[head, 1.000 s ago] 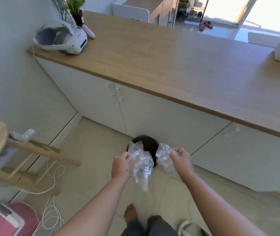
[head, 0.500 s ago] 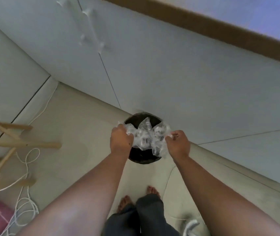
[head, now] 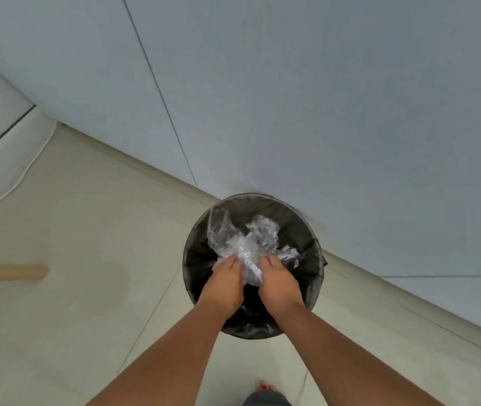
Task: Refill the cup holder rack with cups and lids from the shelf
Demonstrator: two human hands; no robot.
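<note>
Fingers of both hands, tips hidden, press crumpled clear plastic (head: pixel 245 244) into the black bin (head: pixel 306 230).

Crinkled, glossy clear plastic wrap (head: pixel 245 244) over a bin (head: pixel 315 244) lined with matt black plastic.

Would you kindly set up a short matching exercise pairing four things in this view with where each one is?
Things:
1. clear wrap
2. bin
3. white cord
4. wooden leg

Places:
A. at the left edge, lying across the floor
B. along the base of the left wall
C. on the floor against the cabinet
D. gripped by the left hand and right hand, inside the bin's mouth

Pairs: 1-D, 2-C, 3-B, 4-A
</note>
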